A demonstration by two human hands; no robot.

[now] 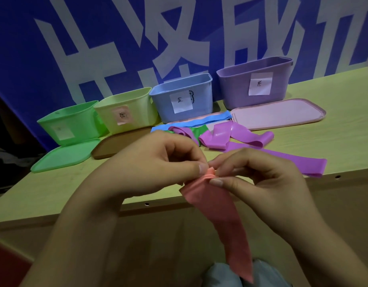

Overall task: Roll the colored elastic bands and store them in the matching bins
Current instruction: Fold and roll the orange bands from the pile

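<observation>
Pink band [224, 220] pinched by both hands [212, 172], before loose purple bands [237, 137] and four bins [183, 98].

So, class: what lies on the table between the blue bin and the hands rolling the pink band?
In the head view, between the blue bin and the hands on the pink band lie loose bands: blue, green and purple.

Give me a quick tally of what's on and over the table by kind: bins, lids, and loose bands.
Bins: 4, green, yellow, blue, purple
Lids: 4, green, brown, two pink
Bands: at least 4, pink held in both hands, purple, blue, green; the pile overlaps
Total: 12
</observation>
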